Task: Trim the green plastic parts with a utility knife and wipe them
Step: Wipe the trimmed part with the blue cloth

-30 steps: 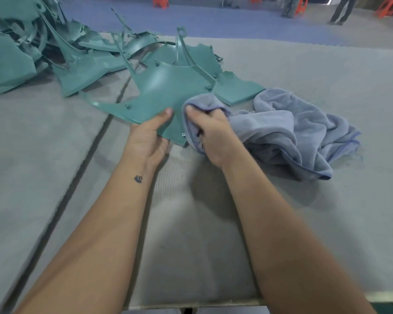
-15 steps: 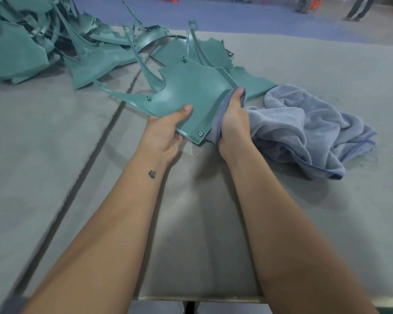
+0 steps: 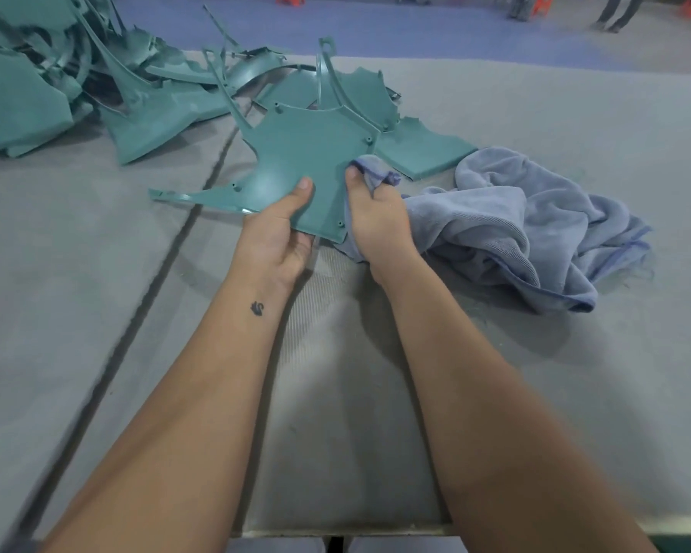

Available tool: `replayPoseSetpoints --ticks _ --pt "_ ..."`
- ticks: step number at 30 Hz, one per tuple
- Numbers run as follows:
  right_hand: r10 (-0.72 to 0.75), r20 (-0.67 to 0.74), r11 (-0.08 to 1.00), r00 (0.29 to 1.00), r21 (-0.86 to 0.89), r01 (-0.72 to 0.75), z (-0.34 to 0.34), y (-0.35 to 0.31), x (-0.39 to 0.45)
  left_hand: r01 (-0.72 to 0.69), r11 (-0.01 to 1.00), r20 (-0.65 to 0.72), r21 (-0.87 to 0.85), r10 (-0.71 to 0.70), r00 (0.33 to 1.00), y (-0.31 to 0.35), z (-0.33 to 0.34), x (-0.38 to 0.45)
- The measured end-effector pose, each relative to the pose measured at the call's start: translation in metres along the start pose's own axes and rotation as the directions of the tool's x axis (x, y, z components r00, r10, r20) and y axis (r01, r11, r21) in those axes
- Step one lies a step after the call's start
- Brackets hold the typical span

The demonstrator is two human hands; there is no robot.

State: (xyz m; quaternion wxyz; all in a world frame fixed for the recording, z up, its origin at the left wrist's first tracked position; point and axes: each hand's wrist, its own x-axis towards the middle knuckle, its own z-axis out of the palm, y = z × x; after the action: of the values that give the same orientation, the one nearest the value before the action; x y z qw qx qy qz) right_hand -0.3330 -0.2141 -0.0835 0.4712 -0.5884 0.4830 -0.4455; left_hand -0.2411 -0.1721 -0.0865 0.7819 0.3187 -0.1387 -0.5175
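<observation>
Lying flat over the grey felt table (image 3: 535, 393), the green plastic part (image 3: 304, 161) is held with its long thin prong pointing left and its curved upright arm rising at the far edge. Its near edge is pinched by the left hand (image 3: 276, 237), thumb on top and fingers curled beneath. A bunched corner of the blue terry cloth (image 3: 527, 217) is gripped in the right hand (image 3: 376, 221) and pressed onto the part's smooth matte face, near its right corner; the rest of the cloth lies crumpled just right of the part. Behind the part, a jagged heap of green parts (image 3: 56, 85) is piled. Compared with half a second ago, the right hand has been drawn nearer along the face.
</observation>
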Motion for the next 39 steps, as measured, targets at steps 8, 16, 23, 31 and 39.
replayPoseSetpoints --ticks 8,16,23,31,39 --pt "0.017 -0.251 0.951 0.968 0.304 0.062 -0.017 0.003 0.005 0.014 0.968 0.133 0.25 -0.049 0.99 0.011 -0.007 -0.003" --pt "0.164 -0.106 0.93 0.981 0.347 -0.118 -0.042 -0.003 0.01 -0.035 0.889 0.212 0.456 -0.07 0.975 0.04 -0.033 -0.005" --pt "-0.12 0.202 0.991 0.972 0.085 0.105 -0.031 0.002 -0.004 -0.05 0.855 0.132 0.516 -0.022 0.991 0.03 -0.024 -0.005" --pt "0.306 -0.086 0.856 0.948 0.459 -0.235 -0.032 -0.009 0.004 -0.15 0.874 0.136 0.462 0.097 0.986 0.027 -0.018 -0.007" --pt "0.339 0.011 0.583 0.941 0.783 -0.219 -0.052 -0.008 0.008 -0.069 0.966 -0.015 0.25 0.075 0.997 0.042 -0.019 -0.001"
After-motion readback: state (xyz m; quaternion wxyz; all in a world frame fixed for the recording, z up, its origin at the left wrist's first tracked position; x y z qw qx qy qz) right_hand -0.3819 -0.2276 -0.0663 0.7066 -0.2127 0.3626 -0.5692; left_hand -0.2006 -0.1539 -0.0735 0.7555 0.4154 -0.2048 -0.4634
